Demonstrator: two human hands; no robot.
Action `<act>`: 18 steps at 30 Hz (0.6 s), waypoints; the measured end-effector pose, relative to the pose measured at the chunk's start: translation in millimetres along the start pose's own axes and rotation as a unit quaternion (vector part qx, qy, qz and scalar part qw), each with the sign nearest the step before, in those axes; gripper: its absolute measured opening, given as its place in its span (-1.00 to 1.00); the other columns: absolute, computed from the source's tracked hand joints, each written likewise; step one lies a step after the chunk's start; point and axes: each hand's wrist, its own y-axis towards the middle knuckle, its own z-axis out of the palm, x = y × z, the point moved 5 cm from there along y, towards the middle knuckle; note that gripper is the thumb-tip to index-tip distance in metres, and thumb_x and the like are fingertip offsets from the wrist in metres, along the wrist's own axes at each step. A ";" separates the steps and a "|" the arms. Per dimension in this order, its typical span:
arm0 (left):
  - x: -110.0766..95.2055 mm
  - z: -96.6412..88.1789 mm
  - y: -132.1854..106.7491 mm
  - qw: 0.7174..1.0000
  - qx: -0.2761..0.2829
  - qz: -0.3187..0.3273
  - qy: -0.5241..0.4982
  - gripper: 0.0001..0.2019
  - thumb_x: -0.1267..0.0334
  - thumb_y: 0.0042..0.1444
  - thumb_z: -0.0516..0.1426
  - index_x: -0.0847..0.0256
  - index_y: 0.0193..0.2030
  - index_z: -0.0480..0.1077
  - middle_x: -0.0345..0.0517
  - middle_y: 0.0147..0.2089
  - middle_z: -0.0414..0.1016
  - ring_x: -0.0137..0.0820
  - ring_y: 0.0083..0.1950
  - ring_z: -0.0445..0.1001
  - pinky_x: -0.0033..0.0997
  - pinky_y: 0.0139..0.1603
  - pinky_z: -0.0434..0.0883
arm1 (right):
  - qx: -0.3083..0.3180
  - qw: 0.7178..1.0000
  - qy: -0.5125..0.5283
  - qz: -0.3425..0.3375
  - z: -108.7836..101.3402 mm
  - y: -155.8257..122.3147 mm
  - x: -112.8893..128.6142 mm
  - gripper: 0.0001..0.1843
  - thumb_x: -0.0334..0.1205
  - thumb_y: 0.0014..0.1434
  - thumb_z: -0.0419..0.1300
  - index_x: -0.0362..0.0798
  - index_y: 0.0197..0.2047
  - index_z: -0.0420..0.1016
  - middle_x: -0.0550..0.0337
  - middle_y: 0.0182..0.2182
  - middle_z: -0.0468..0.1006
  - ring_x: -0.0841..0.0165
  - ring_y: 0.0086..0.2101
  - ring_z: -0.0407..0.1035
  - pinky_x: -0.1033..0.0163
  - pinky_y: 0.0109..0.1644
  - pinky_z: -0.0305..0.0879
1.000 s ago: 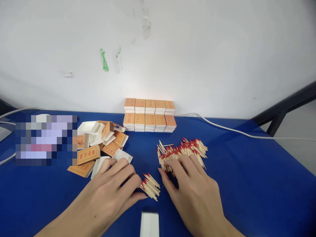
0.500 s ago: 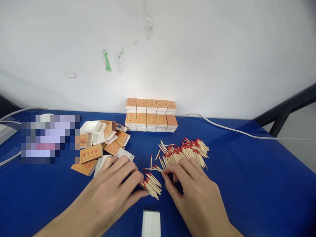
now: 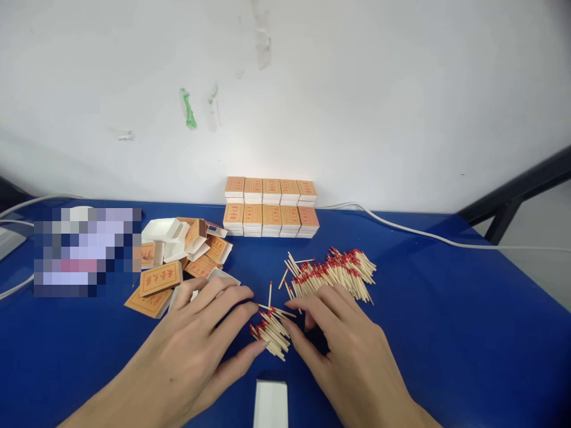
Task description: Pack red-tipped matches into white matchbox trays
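Note:
A small bundle of red-headed matches (image 3: 273,340) lies on the blue table between my hands. My left hand (image 3: 191,342) is at its left side, fingers and thumb parted, with the thumb tip at the bundle's edge. On the other side, my right hand (image 3: 350,342) has its thumb and index finger apart around the ends of a few loose matches at the top of the bundle. Behind the right fingers spreads a larger heap of matches (image 3: 350,274). A white open-topped tray (image 3: 270,405) stands at the near edge, partly out of view.
Matchboxes (image 3: 272,219) are stacked in two rows against the white wall (image 3: 357,107). Loose matchbox sleeves and trays (image 3: 161,279) lie jumbled at left, beside a pixelated object (image 3: 89,252). A white cable (image 3: 410,233) crosses the back right of the table (image 3: 446,333).
My right fingertips have parted from the few matches they pinched, and these now lie across the bundle's top. My left thumb and fingers have spread wider.

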 end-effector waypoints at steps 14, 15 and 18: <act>-2.1 4.0 3.2 0.999 -0.021 0.025 0.019 -0.63 0.17 0.65 0.06 0.30 0.36 0.55 0.01 0.34 0.69 -0.09 0.38 0.57 0.05 0.46 0.20 | 0.042 0.998 0.050 0.024 2.3 -0.8 -4.2 -0.84 -0.38 0.41 0.31 0.10 -0.17 0.62 0.24 -0.28 0.57 0.27 -0.25 0.54 0.26 -0.36 0.47; -1.9 4.2 3.1 0.999 -0.021 0.025 0.024 -0.62 0.18 0.65 0.07 0.31 0.36 0.55 0.02 0.35 0.68 -0.09 0.39 0.56 0.06 0.47 0.19 | 0.045 0.997 0.055 0.026 2.4 -0.9 -4.4 -0.83 -0.39 0.40 0.31 0.10 -0.17 0.62 0.24 -0.27 0.57 0.27 -0.25 0.54 0.26 -0.35 0.48; -1.6 5.2 1.6 0.999 -0.020 0.023 0.029 -0.61 0.16 0.65 0.06 0.31 0.36 0.55 0.04 0.36 0.68 -0.07 0.42 0.54 0.09 0.48 0.19 | 0.057 0.995 0.072 0.032 2.6 -0.9 -4.2 -0.83 -0.39 0.40 0.32 0.10 -0.17 0.62 0.23 -0.26 0.57 0.28 -0.24 0.53 0.25 -0.31 0.49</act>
